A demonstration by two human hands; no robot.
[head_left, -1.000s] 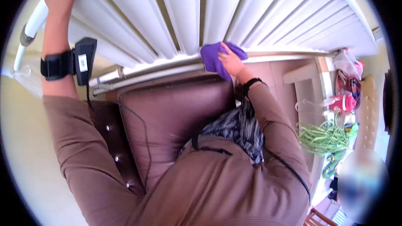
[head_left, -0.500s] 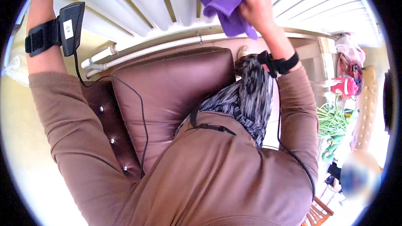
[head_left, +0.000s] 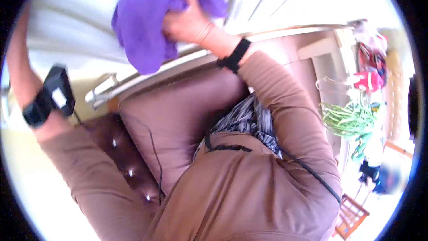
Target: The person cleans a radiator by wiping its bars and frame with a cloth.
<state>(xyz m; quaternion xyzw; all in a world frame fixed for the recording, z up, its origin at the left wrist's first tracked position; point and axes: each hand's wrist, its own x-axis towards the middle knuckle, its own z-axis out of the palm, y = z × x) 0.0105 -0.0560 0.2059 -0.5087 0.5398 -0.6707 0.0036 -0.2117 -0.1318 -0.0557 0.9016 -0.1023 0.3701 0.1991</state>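
Note:
A bunched purple cloth (head_left: 145, 22) is gripped in my right hand (head_left: 187, 24), with the thumb lying over its folds. Both are in front of the white radiator (head_left: 80, 40), whose ribs blur at the top of the view. Whether the cloth touches the ribs I cannot tell. A black strap circles my right wrist. At the far left my left forearm reaches upward, wearing a black strapped device (head_left: 59, 91); the hand itself lies beyond the edge of the picture.
Below the radiator runs a white pipe (head_left: 100, 91), close to a brown leather sofa (head_left: 165, 116). On the right are green vegetables (head_left: 350, 118), a red container (head_left: 369, 81) and a wooden chair (head_left: 352, 216). A blurred person is at the far right.
My right hand has swept left across the radiator with the purple cloth still in it. My left forearm has shifted down and left. The whole view has tilted slightly.

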